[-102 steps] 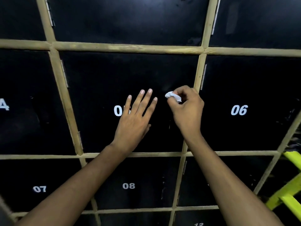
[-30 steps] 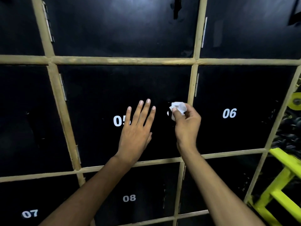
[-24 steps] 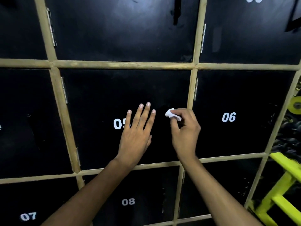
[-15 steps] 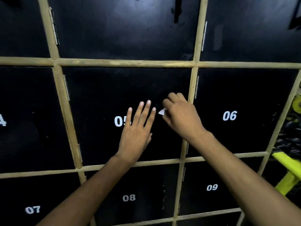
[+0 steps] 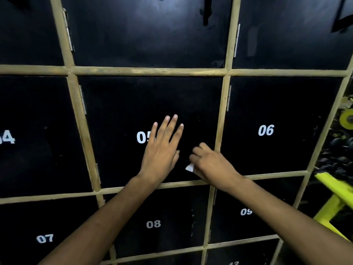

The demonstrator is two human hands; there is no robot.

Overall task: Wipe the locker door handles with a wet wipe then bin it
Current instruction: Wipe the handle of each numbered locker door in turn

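Black lockers (image 5: 149, 35), wooden frame (image 5: 149, 71). My left hand (image 5: 162, 150) lies flat on door 05 (image 5: 118, 131), fingers straight; right hand (image 5: 212, 163) beside it pinches the wipe (image 5: 189, 167).

Small white crumpled wet wipe (image 5: 189, 167): one corner showing, pinched in right hand (image 5: 212, 163), low before black locker door 05 (image 5: 118, 131).

The single head-worn view faces the locker wall (image 5: 149, 71) almost squarely and from close by, with the forearms (image 5: 99, 226) rising from the bottom edge. Door 05 (image 5: 124, 104) fills the centre. A yellow frame (image 5: 332, 190) shows past the wall's right edge.
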